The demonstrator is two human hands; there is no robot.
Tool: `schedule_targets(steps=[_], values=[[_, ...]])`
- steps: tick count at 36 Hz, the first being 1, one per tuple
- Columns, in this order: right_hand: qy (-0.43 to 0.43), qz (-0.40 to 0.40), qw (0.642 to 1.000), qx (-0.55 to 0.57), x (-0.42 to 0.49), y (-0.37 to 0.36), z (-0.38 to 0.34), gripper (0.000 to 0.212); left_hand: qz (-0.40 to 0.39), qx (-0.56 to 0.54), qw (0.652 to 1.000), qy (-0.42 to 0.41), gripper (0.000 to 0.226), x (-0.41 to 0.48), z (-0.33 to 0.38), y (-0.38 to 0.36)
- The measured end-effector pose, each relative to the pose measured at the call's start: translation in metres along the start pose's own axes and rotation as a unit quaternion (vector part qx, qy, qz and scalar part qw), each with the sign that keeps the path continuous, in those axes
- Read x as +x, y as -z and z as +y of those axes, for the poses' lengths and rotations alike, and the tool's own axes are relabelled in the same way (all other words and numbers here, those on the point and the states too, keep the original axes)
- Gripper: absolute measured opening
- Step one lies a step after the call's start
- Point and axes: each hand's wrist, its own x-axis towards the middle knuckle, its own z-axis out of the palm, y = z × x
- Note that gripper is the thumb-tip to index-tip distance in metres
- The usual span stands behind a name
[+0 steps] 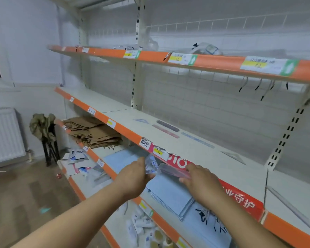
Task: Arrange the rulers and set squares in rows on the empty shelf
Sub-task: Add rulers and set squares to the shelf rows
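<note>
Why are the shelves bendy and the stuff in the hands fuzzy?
Head view: the wide-angle lens bows the orange shelf edge; head view: the clear packet in the left hand and pinkish ruler in the right hand look smeared, likely motion blur; head view: dim, flat light leaves the blue ruler on the middle shelf faint.

On the middle shelf [195, 154], centre frame, the first set square [141, 120] lies leftmost. Right of it lie the rear ruler [167, 125], the middle ruler [166, 131] just before it, and the front ruler [197, 140] further right. The second set square [233, 157] lies right of these. Before the shelf edge, lower centre, the left hand [134, 178] holds a packet [151, 165] beside the held ruler [175, 171] in the right hand [202, 181].
</note>
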Motion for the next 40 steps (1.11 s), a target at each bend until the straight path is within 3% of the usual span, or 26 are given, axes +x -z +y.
schedule_targets(steps=[10, 26, 40], values=[[0.027, 0.008, 1.000, -0.013, 0.089, -0.016, -0.030, 0.030, 0.025, -0.017, 0.999, 0.015, 0.047, 0.065, -0.048, 0.011], [0.015, -0.007, 1.000, -0.006, 0.231, -0.019, -0.052, 0.039, -0.003, -0.021, 1.000, -0.007, 0.048, 0.205, -0.097, 0.040], [-0.128, 0.001, 0.992, -0.017, 0.298, -0.043, -0.065, 0.038, -0.068, 0.002, 0.988, -0.135, 0.050, 0.329, -0.147, 0.031]])
